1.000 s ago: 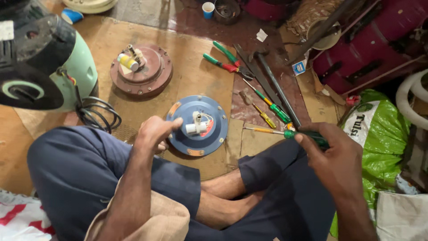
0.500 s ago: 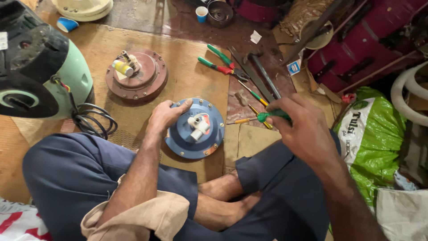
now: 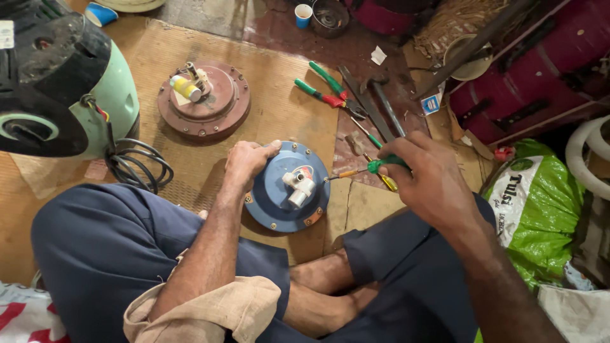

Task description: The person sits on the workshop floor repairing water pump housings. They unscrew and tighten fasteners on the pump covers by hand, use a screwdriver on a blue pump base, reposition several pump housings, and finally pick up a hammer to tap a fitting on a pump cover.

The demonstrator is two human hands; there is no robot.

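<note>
Floor: worn brown mat (image 3: 279, 108) over a reddish floor, cluttered, seen from above; the person sits cross-legged in dark blue trousers at the bottom of the frame.

Centre of frame: blue motor cover (image 3: 287, 187), round, flat on the mat just ahead of the crossed legs, bolts round its rim, a white stub standing at its middle.

Left hand (image 3: 246, 162): lying on the cover's upper left rim, fingers curled together over the edge, thumb stretched along the top of the rim, touching it.

Right hand (image 3: 432, 181): right of centre, fingers closed tight round the green handle of a screwdriver (image 3: 365, 168). The shaft runs left, its tip at or just short of the cover's right edge; contact cannot be told.

Upper left of centre: brown motor housing (image 3: 204, 101), round, with a yellow cylinder on top, well apart from the cover.

Left edge: pale green fan body with black cap (image 3: 57, 82), and a black cable coil (image 3: 136, 162) beside it.

Upper centre: green-and-red pliers (image 3: 324, 89), with a hammer (image 3: 384, 105) beside them, on the floor above the right hand.

Right edge: green printed sack (image 3: 540, 216).

Top edge: small blue-and-white cup (image 3: 304, 14).
</note>
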